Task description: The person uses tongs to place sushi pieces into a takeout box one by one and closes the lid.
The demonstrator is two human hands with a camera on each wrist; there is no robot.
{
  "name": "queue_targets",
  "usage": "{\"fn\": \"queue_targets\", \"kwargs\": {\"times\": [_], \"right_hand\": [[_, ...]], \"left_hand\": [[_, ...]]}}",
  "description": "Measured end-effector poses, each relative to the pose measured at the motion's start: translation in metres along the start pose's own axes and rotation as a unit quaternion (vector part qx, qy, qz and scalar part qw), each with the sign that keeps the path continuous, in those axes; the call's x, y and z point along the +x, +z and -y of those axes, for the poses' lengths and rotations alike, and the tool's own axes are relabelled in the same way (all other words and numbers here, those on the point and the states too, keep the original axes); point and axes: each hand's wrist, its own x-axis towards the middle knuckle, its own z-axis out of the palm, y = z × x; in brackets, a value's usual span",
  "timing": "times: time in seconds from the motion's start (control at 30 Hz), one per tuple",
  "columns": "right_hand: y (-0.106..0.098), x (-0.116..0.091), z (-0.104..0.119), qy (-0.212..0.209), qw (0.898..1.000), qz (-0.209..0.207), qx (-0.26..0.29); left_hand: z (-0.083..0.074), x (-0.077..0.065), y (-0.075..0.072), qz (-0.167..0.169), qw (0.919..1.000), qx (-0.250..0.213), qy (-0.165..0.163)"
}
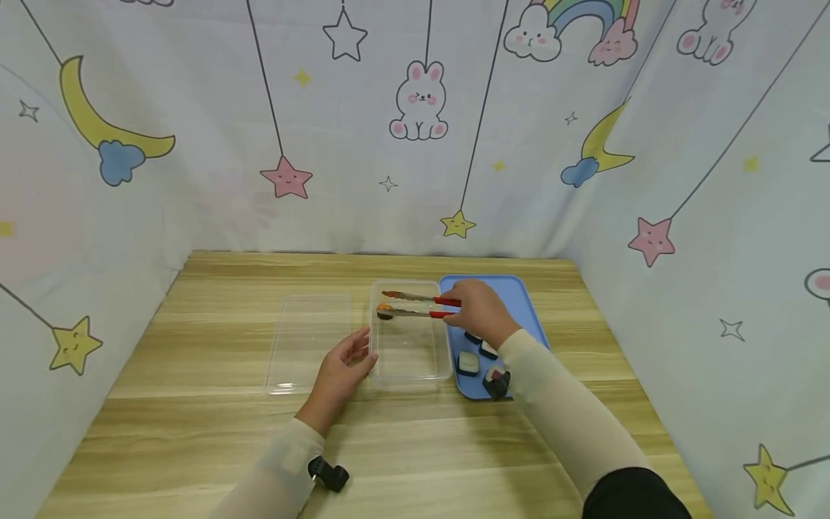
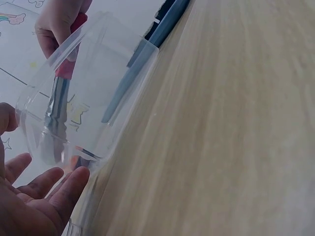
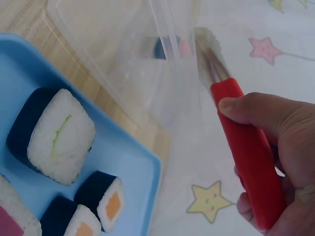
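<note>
Right hand [image 1: 481, 310]: fingers curled round the red handles of the metal tongs [image 1: 421, 313], thumb pressing one handle; the tong arms stand apart.
Left hand [image 1: 340, 367]: fingers spread beside the near-left wall of the clear plastic container [image 1: 408, 353]; I cannot tell how firmly they touch it.
Small sushi roll [image 1: 385, 314]: inside the container, beyond the left fingertips and left of the right fingers, at the tip of the nearer tong arm.
Blue tray [image 1: 512, 290]: under and right of the right fingers, bearing a large square sushi piece [image 3: 61, 137] and orange-centred rolls [image 3: 112, 206].
Clear lid [image 1: 308, 342]: on the wood-grain table [image 1: 194, 346], left of the left fingers.
</note>
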Motion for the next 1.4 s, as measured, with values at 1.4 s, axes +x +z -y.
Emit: {"fn": "queue_targets", "kwargs": {"times": [1.4], "right_hand": [[-0.029,-0.224,-0.161,0.138,0.986,-0.088,0.022]], "left_hand": [[0.005,0.001,-0.001,0.003,1.0,0.003,-0.009]]}}
